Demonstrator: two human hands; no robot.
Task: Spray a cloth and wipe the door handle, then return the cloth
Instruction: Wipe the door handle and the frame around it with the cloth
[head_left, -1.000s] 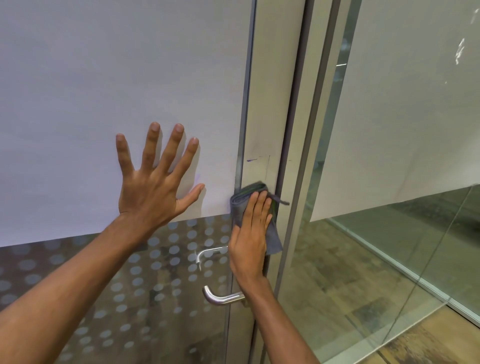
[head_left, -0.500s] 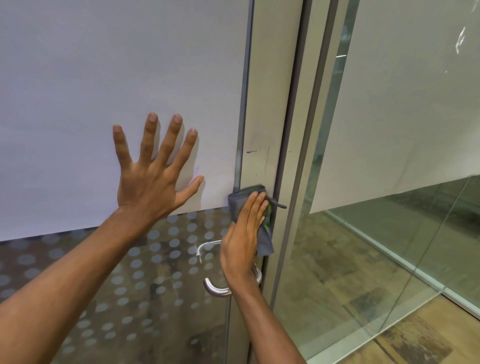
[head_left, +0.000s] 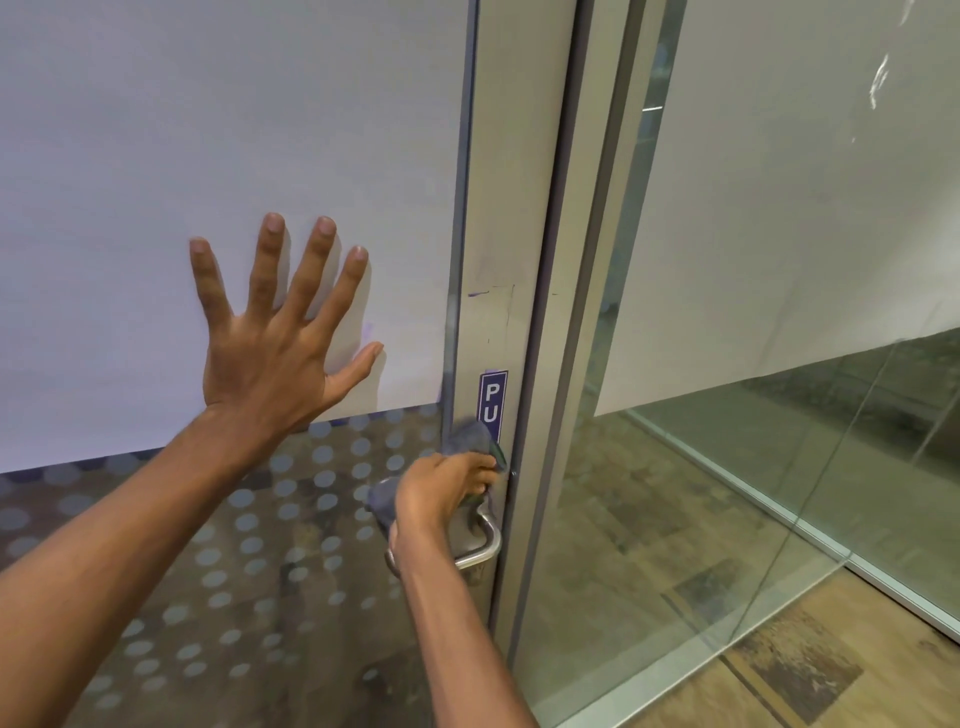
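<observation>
A curved metal door handle (head_left: 480, 551) sticks out from the grey door stile (head_left: 511, 249), low in the view. My right hand (head_left: 441, 493) is closed around a grey cloth (head_left: 470, 439) and presses it onto the upper part of the handle. Part of the cloth pokes out above my fingers and part hangs to the left of my wrist. My left hand (head_left: 275, 358) lies flat on the frosted glass door panel (head_left: 208, 130) with its fingers spread wide, holding nothing. The spray bottle is out of view.
A blue sticker (head_left: 492, 400) with the letters "PU" showing sits on the stile just above the cloth. A fixed glass wall (head_left: 753, 467) stands to the right of the door frame. Wooden floor (head_left: 810, 665) shows at the lower right.
My right hand slid the cloth down the stile from above the handle onto the handle and curled around it, uncovering the blue sticker. My left hand stayed flat on the glass.
</observation>
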